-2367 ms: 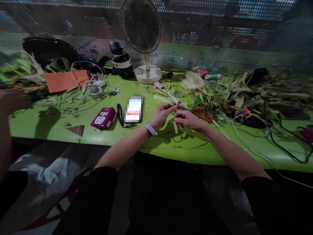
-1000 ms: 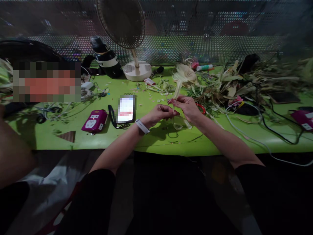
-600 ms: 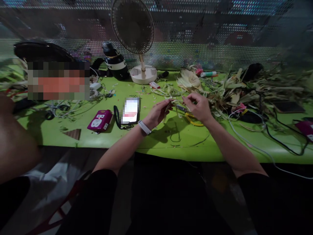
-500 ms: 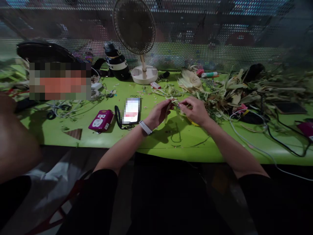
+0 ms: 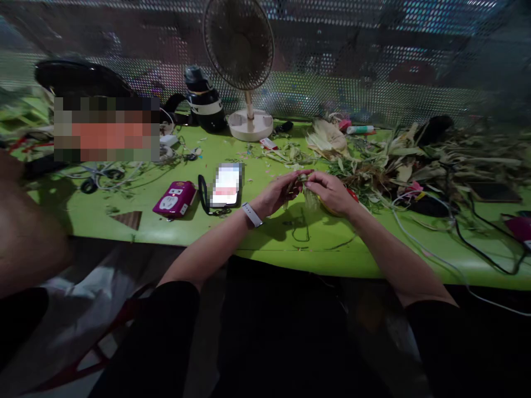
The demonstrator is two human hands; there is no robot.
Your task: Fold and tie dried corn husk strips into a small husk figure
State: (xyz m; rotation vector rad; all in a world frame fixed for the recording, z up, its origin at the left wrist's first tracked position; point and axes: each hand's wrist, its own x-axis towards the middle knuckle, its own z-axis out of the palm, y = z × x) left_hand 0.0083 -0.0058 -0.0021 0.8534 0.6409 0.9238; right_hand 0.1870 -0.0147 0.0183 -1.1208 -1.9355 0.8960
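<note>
Fingers curled, my left hand (image 5: pixel 277 193) pinches one end of a pale green strip of plant material, like corn husk (image 5: pixel 311 200). My right hand (image 5: pixel 332 193) meets it from the other side with thumb and fingers closed on the same strip. Thin, pale strands hang down between the two hands. Both hands are slightly above the green table (image 5: pixel 265 232). Part of a yellow round object shows beneath my right hand, and a small red thing (image 5: pixel 352 194) lies just beyond it. The fingertips partly hide the strip.
A phone (image 5: pixel 226 187) and a purple power socket (image 5: pixel 175 200) lie left. Behind stand a fan (image 5: pixel 250 126) and a black bottle (image 5: pixel 205 108). Dried husks (image 5: pixel 390 160) heap at the right, with cables (image 5: pixel 456 221) before them. Another person's arm (image 5: pixel 29 237) is at far left.
My right hand has turned slightly, and the pale strands now hang more spread out beneath its fingers. Both hands stay close together on the strip. The whole view has shifted a little.
</note>
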